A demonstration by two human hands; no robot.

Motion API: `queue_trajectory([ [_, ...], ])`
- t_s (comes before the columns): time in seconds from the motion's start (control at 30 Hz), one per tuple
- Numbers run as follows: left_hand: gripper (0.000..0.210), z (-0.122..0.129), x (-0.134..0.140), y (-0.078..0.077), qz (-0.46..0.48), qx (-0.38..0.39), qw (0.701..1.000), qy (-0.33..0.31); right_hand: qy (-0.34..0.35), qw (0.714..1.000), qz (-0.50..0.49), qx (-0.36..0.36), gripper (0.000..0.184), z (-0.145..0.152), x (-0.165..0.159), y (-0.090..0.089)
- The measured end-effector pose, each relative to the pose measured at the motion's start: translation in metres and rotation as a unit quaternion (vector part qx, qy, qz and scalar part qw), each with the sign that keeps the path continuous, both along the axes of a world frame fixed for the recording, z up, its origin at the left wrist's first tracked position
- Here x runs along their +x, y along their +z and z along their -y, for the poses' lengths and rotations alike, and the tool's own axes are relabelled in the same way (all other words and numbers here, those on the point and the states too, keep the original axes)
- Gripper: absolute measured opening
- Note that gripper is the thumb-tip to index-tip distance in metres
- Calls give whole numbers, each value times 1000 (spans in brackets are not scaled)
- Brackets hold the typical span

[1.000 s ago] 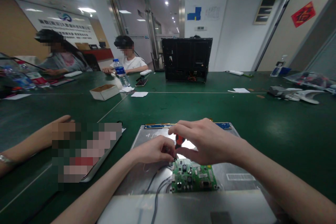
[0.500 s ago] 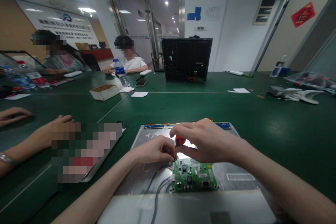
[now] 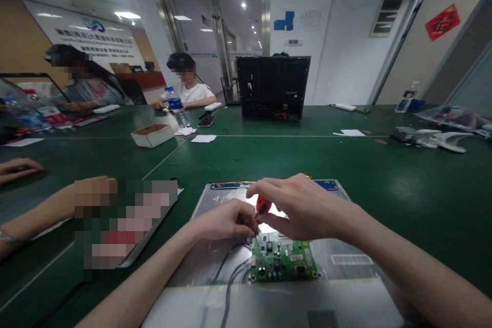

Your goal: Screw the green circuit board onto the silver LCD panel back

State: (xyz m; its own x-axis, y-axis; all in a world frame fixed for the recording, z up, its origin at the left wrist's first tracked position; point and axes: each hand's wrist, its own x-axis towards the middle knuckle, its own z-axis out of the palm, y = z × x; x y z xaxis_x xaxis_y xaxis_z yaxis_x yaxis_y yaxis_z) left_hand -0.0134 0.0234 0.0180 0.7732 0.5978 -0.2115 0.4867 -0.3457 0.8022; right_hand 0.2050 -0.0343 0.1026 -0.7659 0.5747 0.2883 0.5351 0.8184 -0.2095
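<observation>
My right hand [image 3: 298, 205] grips the red and black handle of a screwdriver [image 3: 263, 205] between thumb and fingers. The tool stands roughly upright over the far left corner of a green circuit board [image 3: 282, 256]. Beside it, my left hand [image 3: 234, 219] is closed in a pinch around the screwdriver's lower end, and its fingers hide most of the shaft. The board lies on the metal back of a display panel [image 3: 353, 243]. Grey and black cables [image 3: 229, 287] run from the board's left side toward me. Whatever sits under the screwdriver's tip is too small to make out.
On my left, a co-worker's hands [image 3: 90, 195] rest near a blurred-out flat device [image 3: 132, 230]. Farther off are a small open box [image 3: 152, 136], a water bottle [image 3: 176, 107] and a black monitor housing [image 3: 273, 87]. Two people sit across the green table [image 3: 384, 164].
The screwdriver handle has turned slightly, with my right fingers shifting a little on it. My left hand stays in place. The co-worker's hands have moved slightly on the left.
</observation>
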Motion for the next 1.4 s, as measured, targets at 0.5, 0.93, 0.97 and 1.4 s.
queue_trajectory([
  [0.5,7,-1,-1,-3,17,-1,1000,-9,-1,1000,6,-13,29,-1,0,1],
  [0.93,4,-2,-1,-1,27,-11,999,-20,-7,999,23,-21,34,2,1,6],
  [0.97,4,-2,-1,-1,21,-7,1000,-18,-8,1000,20,-19,33,1,1,5],
  [1.4,4,1,0,-3,20,-13,1000,-7,-8,999,27,-19,28,-1,3,6],
])
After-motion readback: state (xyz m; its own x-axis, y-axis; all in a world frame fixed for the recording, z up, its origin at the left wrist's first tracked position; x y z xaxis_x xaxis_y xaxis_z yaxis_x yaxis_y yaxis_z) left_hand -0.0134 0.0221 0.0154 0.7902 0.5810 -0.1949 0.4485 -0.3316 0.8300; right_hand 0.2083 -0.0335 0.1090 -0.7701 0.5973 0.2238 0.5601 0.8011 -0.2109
